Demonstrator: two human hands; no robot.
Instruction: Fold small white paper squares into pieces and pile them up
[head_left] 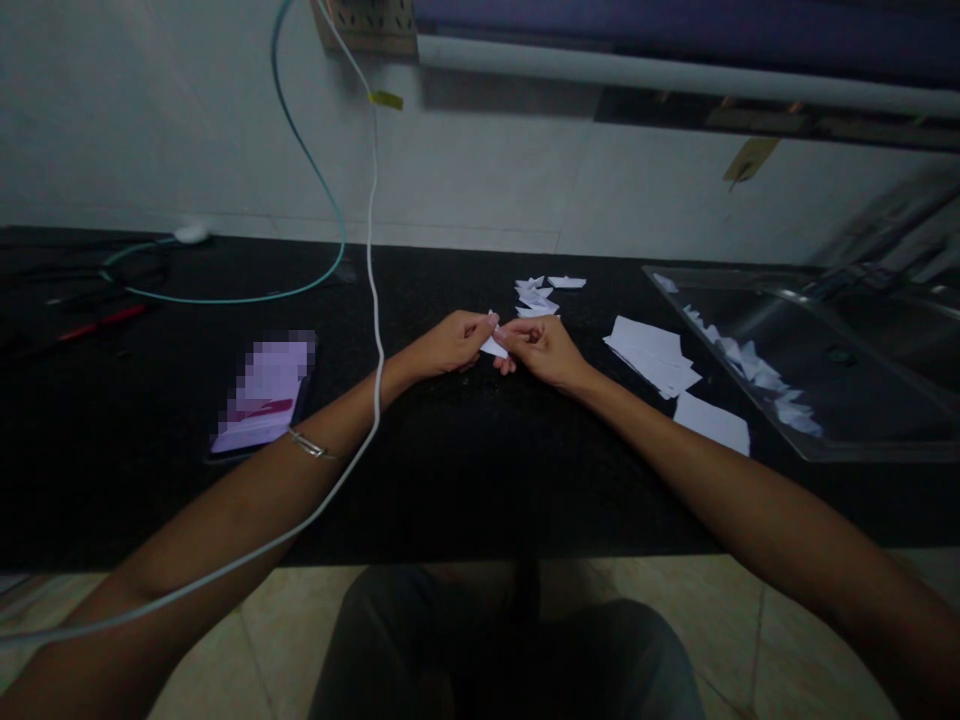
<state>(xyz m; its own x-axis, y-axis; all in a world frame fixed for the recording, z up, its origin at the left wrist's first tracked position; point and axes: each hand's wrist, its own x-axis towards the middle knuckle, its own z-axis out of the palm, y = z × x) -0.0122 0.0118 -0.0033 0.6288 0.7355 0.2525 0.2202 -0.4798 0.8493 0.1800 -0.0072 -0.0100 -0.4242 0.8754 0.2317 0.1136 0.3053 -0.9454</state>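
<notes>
Head view, left hand [454, 342] and right hand [547, 348] pinching white paper [493, 347], corner pointing away, long axis unclear

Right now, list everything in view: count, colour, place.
Held paper: one, white, centre
Folded papers: several, white, beyond it
Sink: one, grey, right
Sink-edge papers: many, white, along its left edge
Flat papers: several, white, left of sink
Phone: one, pinkish screen, left
White cable: one, white, left half
Teal cable: one, teal, back left
Red object: one, red, far left
Yellow tags: two, yellow, top
Countertop: one, black, middle
Wall: one, pale, back
Floor: one, beige, below
Bracelet: one, silvery, left forearm
Legs: two, grey, below
Left hand: one, bare, on held paper
Right hand: one, bare, on held paper
</notes>
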